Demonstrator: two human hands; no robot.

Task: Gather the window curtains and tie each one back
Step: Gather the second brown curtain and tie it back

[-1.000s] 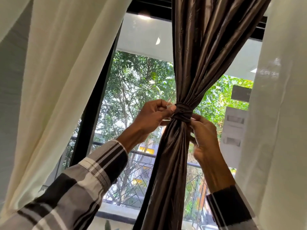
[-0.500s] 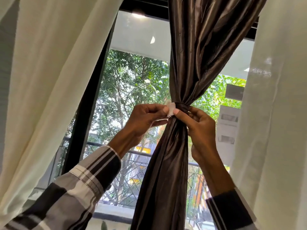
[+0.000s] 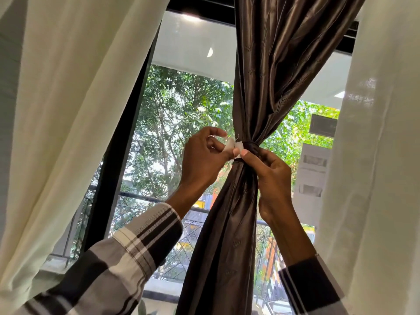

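Two hands: both are raised at the cinched waist of the brown curtain, seen in the single head view.
Left hand: the white tab at the end of the tie band is pinched between thumb and curled fingers, just left of the gathered fabric.
Right hand: its fingers are curled against the band from the right and below, a fingertip is pressed to the white tab; whether the band itself is gripped cannot be told.
Brown curtain: it is gathered into a narrow waist mid-window, fanned out above toward the black rail and hung in folds below.
Change from half a second ago: the two hands are kept at the same knot, the tab is held slightly further out to the left, and the scene sits a little lower in the view.
Change from a second ago: the white tab was hidden then and is now exposed.
Sleeves: a grey-and-black checked sleeve is worn on each forearm.
Cream curtains: one is draped at the left, another at the right.
Room and outside: a black window frame, green trees, a balcony railing and buildings are seen through the glass.
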